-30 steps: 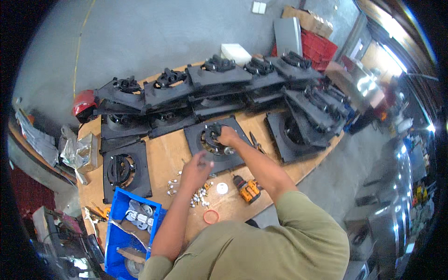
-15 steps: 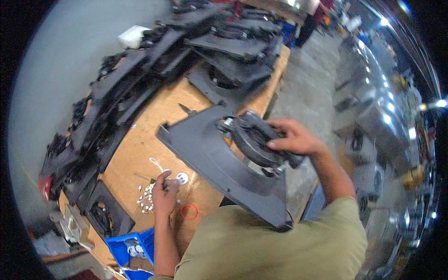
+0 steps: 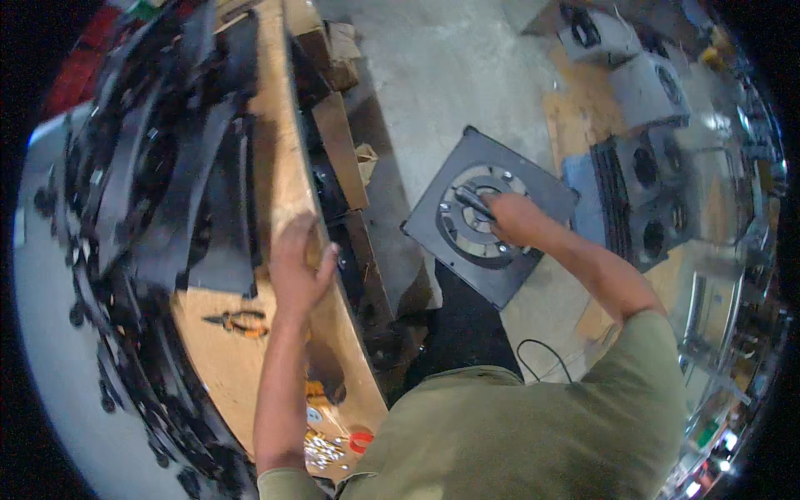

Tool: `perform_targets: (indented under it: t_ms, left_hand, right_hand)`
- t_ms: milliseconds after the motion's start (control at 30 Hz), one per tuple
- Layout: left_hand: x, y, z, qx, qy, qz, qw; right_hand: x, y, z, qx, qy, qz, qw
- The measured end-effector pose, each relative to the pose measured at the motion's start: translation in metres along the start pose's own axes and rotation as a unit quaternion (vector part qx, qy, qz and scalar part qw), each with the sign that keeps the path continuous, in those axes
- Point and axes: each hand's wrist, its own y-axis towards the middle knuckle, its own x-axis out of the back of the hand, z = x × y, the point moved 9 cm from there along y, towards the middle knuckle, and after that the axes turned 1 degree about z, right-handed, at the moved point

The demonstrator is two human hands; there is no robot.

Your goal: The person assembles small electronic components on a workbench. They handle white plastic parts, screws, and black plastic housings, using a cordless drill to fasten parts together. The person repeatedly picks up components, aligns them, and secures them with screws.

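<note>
A square dark grey panel [image 3: 483, 150] with a round ring set in its middle hangs off the right side of the wooden table [image 3: 290, 167]. My right hand [image 3: 517, 222] is closed around the black handle [image 3: 472, 200] at the ring's centre. On the table's right edge rests my left hand [image 3: 298, 262], fingers stretched and thumb apart, holding nothing. Just nearer than it lies a pair of pliers [image 3: 242, 322] with orange and black handles. Small white and brassy pieces [image 3: 325, 450] are scattered at the table's near end, beside a red ring [image 3: 360, 442].
Many black panels [image 3: 150, 200] crowd the table's left side. Cardboard [image 3: 340, 146] stands below the table's right edge. More dark panels with round holes [image 3: 646, 187] stand upright on the right, with grey boxes [image 3: 650, 87] farther off. A black cable [image 3: 542, 343] curves near my legs.
The view has swung right. The panel has left its place above the table and is now out over the floor, turned flat side up. My left hand has opened and moved from the small white pieces to the table edge.
</note>
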Motion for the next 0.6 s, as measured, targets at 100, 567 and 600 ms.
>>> perform_targets:
  t_ms: [100, 567, 600]
  left_hand:
    - [-0.028, 0.065, 0.013, -0.019, 0.101, 0.034, 0.994]
    - [-0.044, 0.073, 0.078, 0.192, 0.104, 0.089, 0.972]
    - [-0.041, 0.069, 0.077, 0.191, 0.114, 0.097, 0.970]
  right_hand:
    - [-0.041, 0.075, -0.022, -0.003, 0.068, 0.043, 0.997]
    - [-0.079, 0.521, 0.160, 0.333, 0.169, -0.027, 0.927]
    - [-0.083, 0.550, 0.177, 0.345, 0.188, -0.025, 0.919]
